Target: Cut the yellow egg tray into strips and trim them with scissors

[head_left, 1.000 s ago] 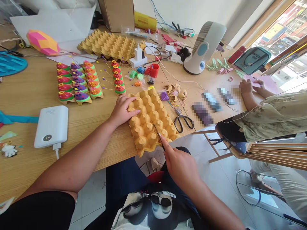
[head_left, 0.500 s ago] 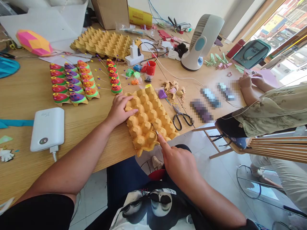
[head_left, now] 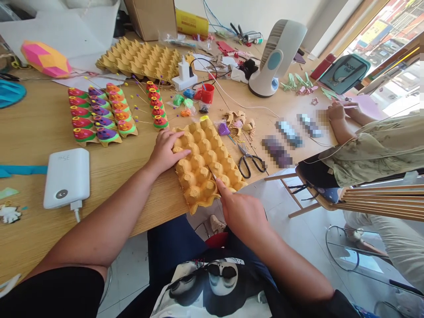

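A yellow moulded-pulp egg tray (head_left: pixel 195 162) lies upside down at the table's front edge, its near corner jutting past the edge. My left hand (head_left: pixel 164 152) holds its left side, thumb and fingers spread over the bumps. My right hand (head_left: pixel 243 214) is closed round a small knife (head_left: pixel 212 172), index finger stretched along it. The thin blade sits in a groove between bumps near the tray's middle; its handle is hidden in my hand. Black-handled scissors (head_left: pixel 249 161) lie just right of the tray.
Painted egg-carton pieces (head_left: pixel 102 115) stand at left, near a white power bank (head_left: pixel 67 178). Behind are another egg tray (head_left: pixel 139 59), a red cup (head_left: pixel 207 93) and a fan (head_left: pixel 276 57). Carton scraps (head_left: pixel 239 123) lie beyond the scissors. At right, a person's hands (head_left: pixel 339 112) work.
My right hand and the knife have shifted slightly up and left along the groove. My left hand stays in place on the egg tray.
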Motion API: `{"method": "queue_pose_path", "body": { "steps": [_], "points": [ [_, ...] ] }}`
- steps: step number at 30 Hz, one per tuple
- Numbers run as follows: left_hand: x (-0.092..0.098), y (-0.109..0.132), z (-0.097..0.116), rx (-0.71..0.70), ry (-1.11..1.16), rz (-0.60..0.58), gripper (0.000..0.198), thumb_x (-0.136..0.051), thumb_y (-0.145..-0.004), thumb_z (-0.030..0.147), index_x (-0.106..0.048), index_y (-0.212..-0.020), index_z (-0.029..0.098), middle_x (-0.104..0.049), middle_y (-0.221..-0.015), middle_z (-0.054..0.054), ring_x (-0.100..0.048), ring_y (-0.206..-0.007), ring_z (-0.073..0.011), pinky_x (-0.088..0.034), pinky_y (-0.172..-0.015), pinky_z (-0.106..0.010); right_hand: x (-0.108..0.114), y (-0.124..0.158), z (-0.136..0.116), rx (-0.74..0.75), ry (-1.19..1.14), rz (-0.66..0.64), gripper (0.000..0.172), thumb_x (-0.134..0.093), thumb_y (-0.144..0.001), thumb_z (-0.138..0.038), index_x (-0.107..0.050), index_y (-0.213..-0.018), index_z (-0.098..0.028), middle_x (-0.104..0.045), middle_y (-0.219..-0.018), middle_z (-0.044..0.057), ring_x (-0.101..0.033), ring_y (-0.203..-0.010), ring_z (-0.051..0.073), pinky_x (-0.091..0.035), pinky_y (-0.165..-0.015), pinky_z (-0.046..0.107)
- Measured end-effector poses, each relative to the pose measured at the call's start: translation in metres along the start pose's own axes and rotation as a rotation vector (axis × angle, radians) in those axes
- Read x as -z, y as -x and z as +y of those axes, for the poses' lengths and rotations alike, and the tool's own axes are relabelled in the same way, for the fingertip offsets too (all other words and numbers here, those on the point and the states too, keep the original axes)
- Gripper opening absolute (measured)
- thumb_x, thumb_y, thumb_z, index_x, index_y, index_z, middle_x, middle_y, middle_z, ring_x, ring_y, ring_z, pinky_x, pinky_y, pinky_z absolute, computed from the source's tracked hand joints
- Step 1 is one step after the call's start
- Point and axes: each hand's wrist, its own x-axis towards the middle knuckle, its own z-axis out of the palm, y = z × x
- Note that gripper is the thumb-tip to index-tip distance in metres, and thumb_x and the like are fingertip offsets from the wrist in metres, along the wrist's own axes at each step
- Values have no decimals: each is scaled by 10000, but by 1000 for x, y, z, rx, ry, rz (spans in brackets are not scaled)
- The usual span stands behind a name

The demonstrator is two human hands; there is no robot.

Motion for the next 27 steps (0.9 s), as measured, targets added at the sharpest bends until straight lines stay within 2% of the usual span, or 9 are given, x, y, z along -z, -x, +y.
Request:
{"method": "queue_pose_path", "body": {
  "steps": [8, 14, 21, 27],
  "points": [
    [1, 0, -2, -31, 5, 8, 658, -886, -899, 539, -744, -1512, 347, -722, -1400, -132, -549, -1573, -451, -340, -1447, -688, -4, 12, 0, 5, -5, -15, 796, -522, -1179, -166, -292, -1933, -273, -912, -1051, 112, -887, -953, 244, -528, -695, 295],
    [1, -1, -6, -40, 5, 11, 662, -858, -907, 582, -738, -1512, 344, -717, -1369, -140, -545, -1569, -454, -356, -1436, -690, -5, -2, -6, 5, -20, 9, 783, -503, -1183, -176, -286, -1933, -240, -908, -1077, 137, -902, -986, 260, -530, -679, 300],
    [0, 0, -2, -27, 25, 11, 656, -885, -884, 557, -748, -1495, 361, -724, -1372, -126, -545, -1566, -454, -349, -1443, -682, -6, 16, -1, 11, -9, -62, 855, -542, -1146, -116, -256, -1940, -257, -911, -1079, 115, -906, -996, 249, -555, -712, 306],
    [0, 0, 0, -24, 31, 7, 657, -882, -882, 546, -749, -1494, 348, -722, -1394, -134, -543, -1572, -459, -343, -1442, -699, -6, -5, -7, -13, -33, -4, 754, -482, -1203, -197, -291, -1932, -242, -914, -1100, 135, -911, -1030, 263, -532, -693, 306]
  ]
}}
